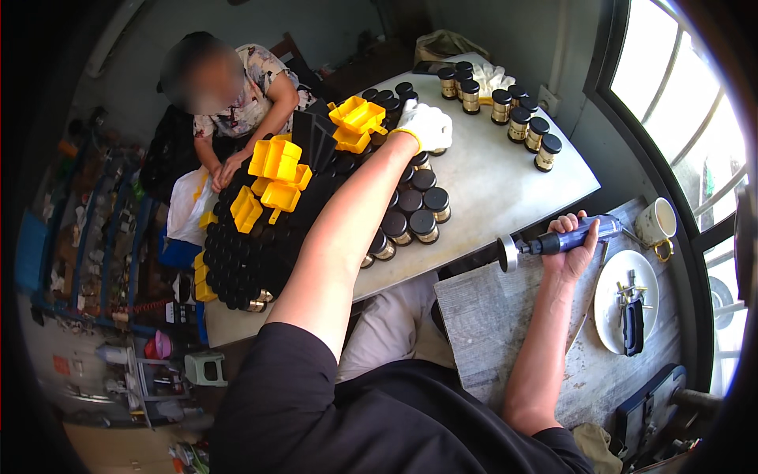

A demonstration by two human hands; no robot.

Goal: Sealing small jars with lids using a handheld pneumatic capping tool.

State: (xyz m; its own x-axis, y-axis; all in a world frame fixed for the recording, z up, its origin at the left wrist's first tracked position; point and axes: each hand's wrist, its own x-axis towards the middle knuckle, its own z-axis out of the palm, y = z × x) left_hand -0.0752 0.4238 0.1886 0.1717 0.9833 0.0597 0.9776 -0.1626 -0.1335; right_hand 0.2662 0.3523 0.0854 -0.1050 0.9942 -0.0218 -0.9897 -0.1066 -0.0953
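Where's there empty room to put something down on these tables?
The biggest bare patch is mid-right on the pale smooth tabletop, between the far group of gold, black-lidded jars and the near cluster. The grey wood-grained worktop has another, left of the bare right forearm. The tabletop's left is crowded with yellow plastic boxes and more jars.

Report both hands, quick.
Left hand: gloved, at the black-lidded jars; grip cannot be told.
Right hand: closed, holding the blue power tool.
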